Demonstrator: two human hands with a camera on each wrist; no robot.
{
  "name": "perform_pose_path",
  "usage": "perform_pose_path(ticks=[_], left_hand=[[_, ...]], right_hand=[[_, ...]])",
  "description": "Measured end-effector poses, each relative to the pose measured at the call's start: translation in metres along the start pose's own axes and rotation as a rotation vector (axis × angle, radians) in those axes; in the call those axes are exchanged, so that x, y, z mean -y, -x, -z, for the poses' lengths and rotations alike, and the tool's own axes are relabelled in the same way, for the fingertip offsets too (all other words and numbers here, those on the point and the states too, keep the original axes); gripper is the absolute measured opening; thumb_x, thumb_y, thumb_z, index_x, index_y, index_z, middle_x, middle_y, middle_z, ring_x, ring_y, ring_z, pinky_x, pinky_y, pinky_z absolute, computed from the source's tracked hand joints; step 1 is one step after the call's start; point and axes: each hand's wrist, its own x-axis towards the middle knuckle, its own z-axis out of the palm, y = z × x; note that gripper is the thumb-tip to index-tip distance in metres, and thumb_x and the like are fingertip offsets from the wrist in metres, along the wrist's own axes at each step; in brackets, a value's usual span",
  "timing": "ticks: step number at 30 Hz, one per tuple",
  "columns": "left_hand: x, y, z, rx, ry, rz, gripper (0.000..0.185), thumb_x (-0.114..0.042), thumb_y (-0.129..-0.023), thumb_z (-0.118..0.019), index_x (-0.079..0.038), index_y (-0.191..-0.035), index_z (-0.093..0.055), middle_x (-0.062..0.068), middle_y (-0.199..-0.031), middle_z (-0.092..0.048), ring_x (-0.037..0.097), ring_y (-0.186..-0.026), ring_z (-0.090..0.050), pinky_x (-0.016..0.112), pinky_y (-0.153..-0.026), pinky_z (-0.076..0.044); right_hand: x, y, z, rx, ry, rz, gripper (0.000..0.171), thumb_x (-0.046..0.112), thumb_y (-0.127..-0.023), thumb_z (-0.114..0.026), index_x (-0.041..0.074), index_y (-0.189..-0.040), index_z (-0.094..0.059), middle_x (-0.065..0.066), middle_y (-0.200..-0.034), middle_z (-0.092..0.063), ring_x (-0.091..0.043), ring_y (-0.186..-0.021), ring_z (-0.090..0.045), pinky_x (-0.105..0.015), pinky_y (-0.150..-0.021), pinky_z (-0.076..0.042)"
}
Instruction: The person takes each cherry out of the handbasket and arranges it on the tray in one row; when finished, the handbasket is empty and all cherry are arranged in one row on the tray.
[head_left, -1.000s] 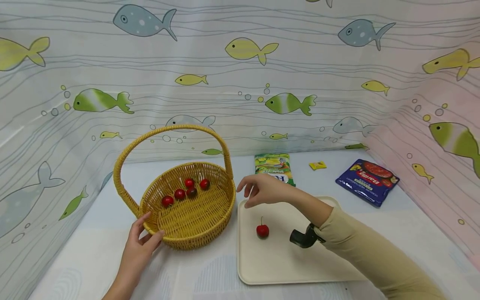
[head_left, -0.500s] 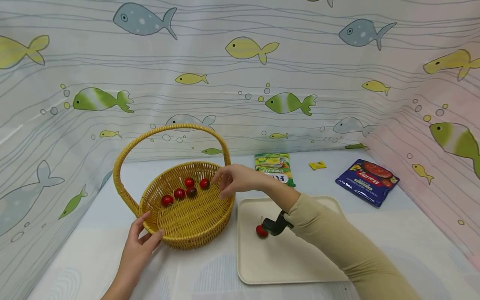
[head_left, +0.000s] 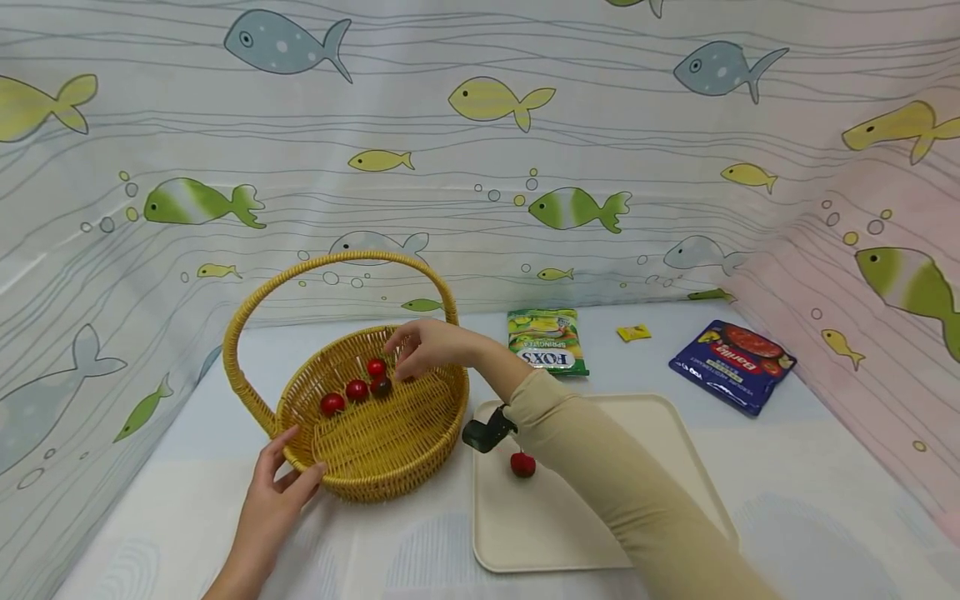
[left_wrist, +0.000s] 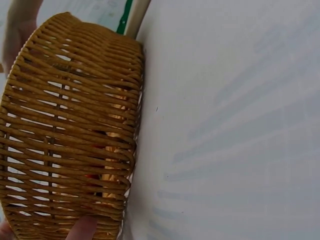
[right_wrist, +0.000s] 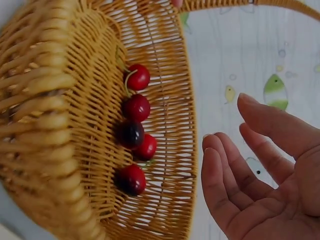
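A yellow wicker basket [head_left: 360, 446] with a tall arched handle stands on the table at left of centre in the head view. My left hand [head_left: 281, 492] grips its front left rim, with a fingertip [left_wrist: 82, 229] against the woven outer wall in the left wrist view. Several dark red cherries [right_wrist: 136, 107] lie inside along the far side. Over the basket's right part hovers my right hand [head_left: 431, 346], fingers bent and apart from the thumb, holding nothing. Another cherry [head_left: 522, 465] rests on the cream tray [head_left: 555, 542], beside my right sleeve.
Behind the tray lies a green Fox's sweets bag [head_left: 547, 342], with a small yellow wrapped sweet [head_left: 633, 332] to its right. A blue Barilla pouch [head_left: 733, 367] is farther right. A fish-patterned curtain [head_left: 480, 200] closes off the back and sides.
My right hand has moved left from above the tray's far left corner to over the basket, its forearm now crossing the tray. The left hand stays at the rim.
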Motion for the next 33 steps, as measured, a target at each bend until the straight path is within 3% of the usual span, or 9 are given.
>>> perform_pose_path(ticks=[3, 10, 15, 21, 27, 33], left_hand=[[0.003, -0.001, 0.001, 0.002, 0.003, 0.002, 0.077, -0.024, -0.093, -0.058, -0.016, -0.15, -0.008, 0.02, -0.152, 0.001, 0.043, -0.129, -0.029, 0.016, -0.075, -0.044], [0.031, -0.018, 0.006, -0.031, 0.037, -0.07, 0.079, -0.035, -0.088, -0.064, -0.022, -0.149, -0.016, 0.021, -0.151, -0.007, 0.042, -0.126, -0.034, 0.021, -0.077, -0.049], [0.019, -0.012, 0.004, -0.026, 0.063, -0.056, 0.076, -0.024, -0.09, -0.062, -0.018, -0.149, -0.016, 0.023, -0.15, -0.008, 0.039, -0.124, -0.036, 0.017, -0.074, -0.047], [0.0, 0.001, 0.001, 0.0, 0.055, -0.014, 0.073, -0.014, -0.093, -0.057, -0.014, -0.15, -0.011, 0.023, -0.152, -0.002, 0.04, -0.126, -0.035, 0.014, -0.073, -0.045], [0.0, 0.001, 0.002, -0.008, 0.045, -0.02, 0.072, -0.014, -0.093, -0.057, -0.014, -0.15, -0.012, 0.023, -0.151, -0.003, 0.04, -0.125, -0.035, 0.016, -0.074, -0.045], [0.007, -0.003, 0.001, -0.032, 0.018, -0.067, 0.073, -0.022, -0.091, -0.06, -0.013, -0.148, -0.017, 0.025, -0.149, -0.011, 0.041, -0.121, -0.04, 0.022, -0.077, -0.049]], right_hand=[[0.001, -0.011, -0.003, -0.011, -0.063, -0.026, 0.039, 0.006, -0.083, -0.069, 0.002, -0.121, -0.057, -0.01, -0.094, -0.065, -0.02, -0.081, -0.062, -0.031, -0.076, -0.051], [-0.004, -0.038, -0.01, -0.096, -0.276, -0.079, 0.036, 0.002, -0.084, -0.068, 0.006, -0.119, -0.059, -0.011, -0.096, -0.063, -0.027, -0.092, -0.062, -0.036, -0.081, -0.05], [-0.016, -0.051, -0.014, -0.157, -0.38, -0.095, 0.037, -0.005, -0.086, -0.062, -0.003, -0.122, -0.056, -0.013, -0.092, -0.062, -0.039, -0.105, -0.055, -0.047, -0.091, -0.043], [-0.03, -0.052, -0.014, -0.169, -0.211, -0.146, 0.039, -0.006, -0.083, -0.065, -0.003, -0.121, -0.057, -0.017, -0.109, -0.058, -0.027, -0.095, -0.057, -0.047, -0.089, -0.043], [-0.036, -0.052, -0.013, -0.11, 0.024, -0.2, 0.04, -0.001, -0.083, -0.067, 0.006, -0.122, -0.061, -0.01, -0.129, -0.052, -0.023, -0.115, -0.048, -0.035, -0.087, -0.045], [-0.038, -0.055, -0.012, -0.029, 0.141, -0.22, 0.043, -0.004, -0.084, -0.064, 0.006, -0.125, -0.059, -0.01, -0.132, -0.05, -0.021, -0.095, -0.052, -0.035, -0.076, -0.045]])
